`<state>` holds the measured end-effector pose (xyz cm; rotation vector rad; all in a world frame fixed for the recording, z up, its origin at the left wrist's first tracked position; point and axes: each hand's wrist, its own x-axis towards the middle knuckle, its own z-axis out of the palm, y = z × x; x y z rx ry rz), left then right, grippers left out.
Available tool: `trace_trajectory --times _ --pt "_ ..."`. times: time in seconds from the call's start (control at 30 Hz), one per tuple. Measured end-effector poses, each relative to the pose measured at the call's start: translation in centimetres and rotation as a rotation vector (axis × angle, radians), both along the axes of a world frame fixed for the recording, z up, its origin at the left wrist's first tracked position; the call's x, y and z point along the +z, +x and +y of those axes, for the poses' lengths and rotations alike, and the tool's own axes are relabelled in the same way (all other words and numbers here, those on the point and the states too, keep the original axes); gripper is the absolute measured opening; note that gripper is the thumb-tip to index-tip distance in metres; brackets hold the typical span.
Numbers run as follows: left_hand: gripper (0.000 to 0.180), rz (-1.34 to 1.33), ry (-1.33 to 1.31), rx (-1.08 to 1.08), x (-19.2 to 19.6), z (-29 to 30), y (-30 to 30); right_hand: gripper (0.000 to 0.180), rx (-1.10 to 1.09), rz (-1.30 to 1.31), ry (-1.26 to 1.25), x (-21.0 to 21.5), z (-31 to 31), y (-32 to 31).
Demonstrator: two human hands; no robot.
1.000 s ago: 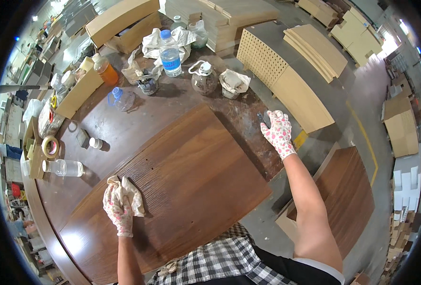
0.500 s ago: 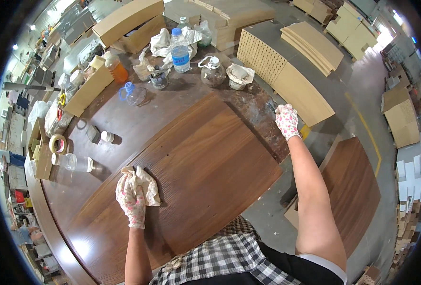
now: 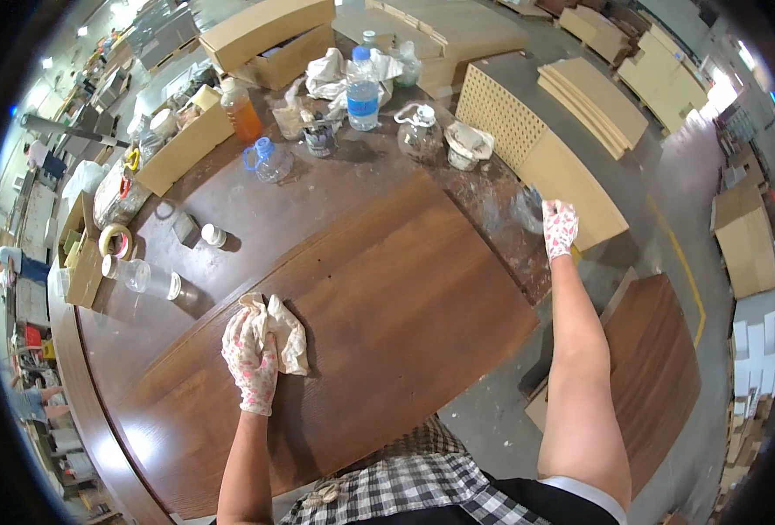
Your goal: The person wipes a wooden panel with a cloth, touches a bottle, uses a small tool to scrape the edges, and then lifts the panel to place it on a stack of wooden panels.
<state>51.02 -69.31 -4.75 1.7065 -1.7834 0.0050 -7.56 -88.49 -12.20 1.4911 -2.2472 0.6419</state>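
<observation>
My left hand (image 3: 251, 360), in a white glove with a pink pattern, is closed round a crumpled off-white cloth (image 3: 289, 337). The cloth rests on a brown wood-grain panel (image 3: 387, 289) lying on the worktable. My right hand (image 3: 561, 229), gloved alike, is out at the table's right edge, past the panel, with its fingers closed. Beside those fingers shows a blurred, greyish see-through shape (image 3: 527, 211); its kind I cannot make out. Two or three small dark spots mark the panel's surface.
Along the far side stand a water bottle (image 3: 362, 92), a bottle of orange liquid (image 3: 241, 112), a round jug (image 3: 420, 136) and a cloth-covered cup (image 3: 469, 145). Leftward are a tape roll (image 3: 115, 241) and a clear bottle (image 3: 147, 278). Another brown panel (image 3: 654, 367) stands low at right.
My right hand has shifted slightly right and down in the picture, and a blurred see-through shape now shows beside it. The left hand still grips the cloth. The whole view has shifted a little.
</observation>
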Motion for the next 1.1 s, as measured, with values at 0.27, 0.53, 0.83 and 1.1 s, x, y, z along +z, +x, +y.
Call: trace_trajectory --times 0.27,0.53,0.83,1.1 --pt "0.035 0.035 -0.009 0.000 0.2 0.0 1.7 0.018 0.544 -0.402 0.062 9.2 14.0 16.0" --pt "0.033 -0.001 -0.038 -0.051 -0.4 -0.3 0.9 0.004 0.713 -0.019 0.265 8.3 17.0 30.2" --pt "0.030 -0.048 -0.030 0.166 0.2 4.7 10.3 0.018 0.548 0.038 0.252 7.6 14.6 27.5" --pt "0.035 -0.039 -0.093 0.199 -0.6 5.8 11.5 0.020 0.644 -0.069 0.207 9.3 15.3 30.9"
